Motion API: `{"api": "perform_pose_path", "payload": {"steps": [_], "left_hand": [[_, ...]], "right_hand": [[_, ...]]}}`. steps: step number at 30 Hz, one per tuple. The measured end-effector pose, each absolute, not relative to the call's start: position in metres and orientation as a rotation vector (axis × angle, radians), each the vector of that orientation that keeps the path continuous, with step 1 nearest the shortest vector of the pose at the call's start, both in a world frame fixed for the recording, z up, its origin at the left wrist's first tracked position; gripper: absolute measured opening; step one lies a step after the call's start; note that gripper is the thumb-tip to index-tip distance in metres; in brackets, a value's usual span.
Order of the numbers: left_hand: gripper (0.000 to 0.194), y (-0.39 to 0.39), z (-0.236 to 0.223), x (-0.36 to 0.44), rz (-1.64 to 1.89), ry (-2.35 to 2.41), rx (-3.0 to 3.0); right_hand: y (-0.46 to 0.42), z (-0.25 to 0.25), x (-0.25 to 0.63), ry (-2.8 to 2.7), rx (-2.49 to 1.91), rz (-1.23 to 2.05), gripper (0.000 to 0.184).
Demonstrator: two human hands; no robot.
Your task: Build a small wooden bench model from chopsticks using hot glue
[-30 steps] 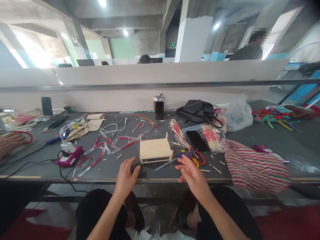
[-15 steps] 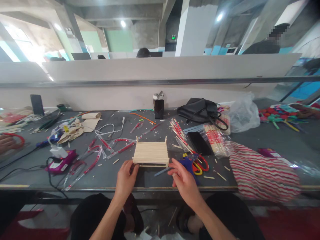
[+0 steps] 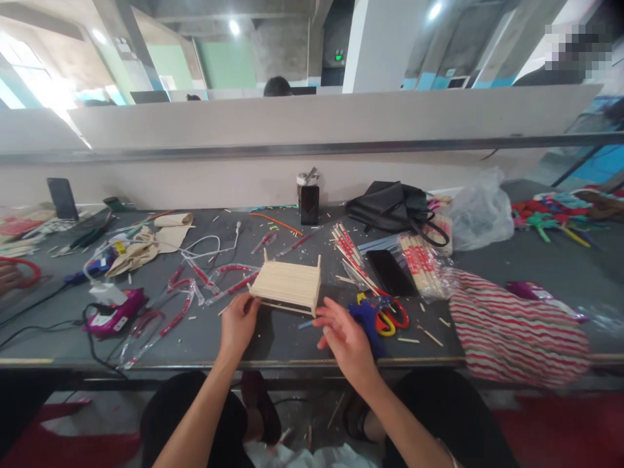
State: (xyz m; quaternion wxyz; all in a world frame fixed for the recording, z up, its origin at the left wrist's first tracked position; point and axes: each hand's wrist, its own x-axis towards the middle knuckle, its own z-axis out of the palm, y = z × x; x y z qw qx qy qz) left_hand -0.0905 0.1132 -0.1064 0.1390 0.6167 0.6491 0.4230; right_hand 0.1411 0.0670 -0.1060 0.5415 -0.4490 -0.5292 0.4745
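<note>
A small model bed of pale wooden sticks (image 3: 286, 281), with upright posts at its corners, sits in front of me, turned a little askew. My left hand (image 3: 238, 328) pinches its near left corner between thumb and fingers. By the near right corner is my right hand (image 3: 345, 338), its fingers spread apart; whether a fingertip touches the post I cannot tell. Right of that hand lie red-and-yellow-handled scissors (image 3: 394, 317) and a blue tool (image 3: 366, 325), partly covered by the hand and the scissors.
Bundled sticks (image 3: 419, 263), a black phone (image 3: 389, 272) and a striped cloth (image 3: 517, 328) lie to the right. Red-and-clear plastic wrappers (image 3: 180, 322), a purple power strip (image 3: 119, 315) and cables are on the left. Another person's hand (image 3: 10, 276) shows at far left.
The model bed has shifted left and turned, its right side now nearer me. Both hands moved left with it. My view tilted slightly down.
</note>
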Motion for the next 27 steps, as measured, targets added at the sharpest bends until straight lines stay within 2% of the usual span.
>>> {"api": "perform_pose_path", "payload": {"steps": [10, 14, 16, 19, 24, 27], "left_hand": [[0.024, 0.117, -0.105, -0.095, 1.252, 1.916, 1.727], [0.026, 0.097, -0.101, -0.09, 1.321, 1.983, 1.628], [0.021, 0.081, -0.101, -0.081, 1.349, 1.999, 1.573], [0.016, 0.059, -0.104, -0.056, 1.348, 1.776, 1.489], [0.03, 0.055, -0.103, -0.017, 1.229, 1.526, 1.582], [0.029, 0.066, -0.101, -0.007, 1.183, 1.555, 1.663]], "right_hand": [[0.063, -0.104, 0.141, -1.291, -1.204, 1.134, 0.04], [0.066, -0.09, 0.156, -1.377, -1.286, 1.017, 0.031], [0.07, -0.08, 0.161, -1.496, -1.297, 0.932, 0.025], [0.078, -0.066, 0.164, -1.765, -1.28, 0.757, 0.022], [0.094, -0.06, 0.167, -1.991, -1.314, 0.541, 0.023], [0.097, -0.067, 0.169, -2.063, -1.358, 0.447, 0.021]]}}
